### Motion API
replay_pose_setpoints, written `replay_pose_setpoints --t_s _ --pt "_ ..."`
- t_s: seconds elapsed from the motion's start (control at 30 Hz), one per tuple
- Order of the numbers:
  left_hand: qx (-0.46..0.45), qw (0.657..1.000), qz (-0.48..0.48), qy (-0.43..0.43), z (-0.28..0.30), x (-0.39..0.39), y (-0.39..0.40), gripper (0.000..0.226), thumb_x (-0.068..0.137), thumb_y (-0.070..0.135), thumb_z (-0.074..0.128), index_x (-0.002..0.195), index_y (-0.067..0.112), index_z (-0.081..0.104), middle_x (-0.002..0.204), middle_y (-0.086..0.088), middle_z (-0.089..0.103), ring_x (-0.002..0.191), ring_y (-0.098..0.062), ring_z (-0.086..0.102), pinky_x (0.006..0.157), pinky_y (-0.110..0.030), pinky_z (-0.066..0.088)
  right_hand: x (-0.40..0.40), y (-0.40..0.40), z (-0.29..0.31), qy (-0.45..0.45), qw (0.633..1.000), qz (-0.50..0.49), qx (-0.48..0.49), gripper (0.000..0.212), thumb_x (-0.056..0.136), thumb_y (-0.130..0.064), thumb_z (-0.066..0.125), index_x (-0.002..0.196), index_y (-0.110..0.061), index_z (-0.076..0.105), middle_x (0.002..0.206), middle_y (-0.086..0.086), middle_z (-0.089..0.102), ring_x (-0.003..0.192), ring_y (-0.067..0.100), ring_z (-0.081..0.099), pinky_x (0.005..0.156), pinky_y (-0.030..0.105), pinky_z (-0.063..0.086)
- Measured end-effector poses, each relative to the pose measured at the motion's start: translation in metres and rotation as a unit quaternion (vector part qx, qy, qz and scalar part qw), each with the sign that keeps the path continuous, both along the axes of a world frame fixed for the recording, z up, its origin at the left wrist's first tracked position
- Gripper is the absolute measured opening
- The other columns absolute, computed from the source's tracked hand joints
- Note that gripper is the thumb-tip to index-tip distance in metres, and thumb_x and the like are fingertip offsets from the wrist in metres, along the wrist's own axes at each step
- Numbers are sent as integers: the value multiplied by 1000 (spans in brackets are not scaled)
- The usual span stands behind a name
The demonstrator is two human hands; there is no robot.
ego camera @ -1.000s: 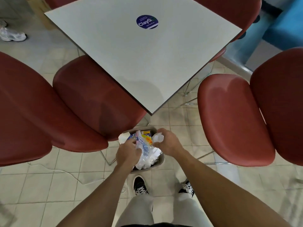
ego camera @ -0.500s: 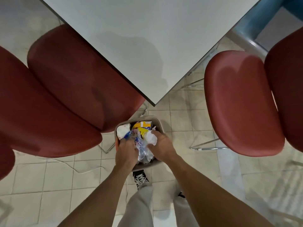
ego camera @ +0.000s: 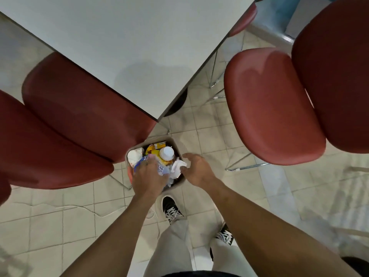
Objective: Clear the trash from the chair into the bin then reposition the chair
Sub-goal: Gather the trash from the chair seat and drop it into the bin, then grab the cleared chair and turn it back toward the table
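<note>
Both hands were down at the bin, which stood on the floor between the left chair and the person's shoes, just under the corner of the bench. The trash was already in it: a white-capped bottle, yellow wrappers, crumpled paper and plastic, heaped up to the rim. The left hand lay palm-down on the pile, fingers spread and pressing rather than gripping. The right hand had its fingers half curled and loose beside a wad of white paper; whether they still pinched it could not be told.

The likely trouble was overflow. With the load this high, lifting the left hand could let the springy plastic rebound and tip the paper or bottle onto the floor. Pressing off-centre might also tilt the light bin. Both chair seats looked bare, so repositioning remained, and a chair leg could knock the bin standing so close.
</note>
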State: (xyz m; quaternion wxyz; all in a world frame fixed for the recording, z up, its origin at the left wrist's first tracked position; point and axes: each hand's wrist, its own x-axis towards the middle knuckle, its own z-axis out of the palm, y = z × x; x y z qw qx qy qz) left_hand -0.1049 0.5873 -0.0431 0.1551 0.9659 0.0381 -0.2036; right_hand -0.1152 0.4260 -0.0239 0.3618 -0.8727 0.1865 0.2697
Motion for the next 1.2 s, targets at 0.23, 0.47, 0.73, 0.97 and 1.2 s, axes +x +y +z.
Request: replay_pose_setpoints --t_s 0.23,0.47,0.73,0.97,1.2 --pt "-38 999 -31 -18 43 -26 -62 34 77 43 68 99 18 60 106 -7 57 102 -28 54 78 -37 47 -42 -66 36 -29 999 -32 -14 49 88 -22 60 136 -20 49 137 7 52 123 23 51 101 28 39" --pt "-53 993 -103 -34 69 -55 -142 33 79 37 67 107 19 62 112 -7 61 108 -28 53 85 -35 44 -97 -146 63 -50 995 -84 -10 58 89 -29 61 142 -22 40 142 9 46 129 26 46 107 37 39" --pt "-130 978 -152 -58 96 -104 -240 31 82 30 66 112 21 60 106 -3 60 105 -25 54 84 -33 44 -160 -233 89 -91 985 -147 3 66 86 -37 65 144 -24 38 141 10 45 123 26 51 105 37 41" --pt "-154 966 -191 -79 118 -128 -327 36 83 32 65 118 25 58 117 2 59 114 -21 54 91 -32 41 -200 -308 110 -119 974 -194 -11 68 83 -40 68 143 -25 39 139 10 46 123 25 50 99 33 45" --pt "-172 951 -237 -96 138 -107 -397 33 81 35 66 113 28 59 110 1 58 109 -24 55 93 -39 47 -202 -370 128 -127 962 -240 -31 71 83 -43 67 144 -25 37 138 11 47 125 25 48 104 34 40"
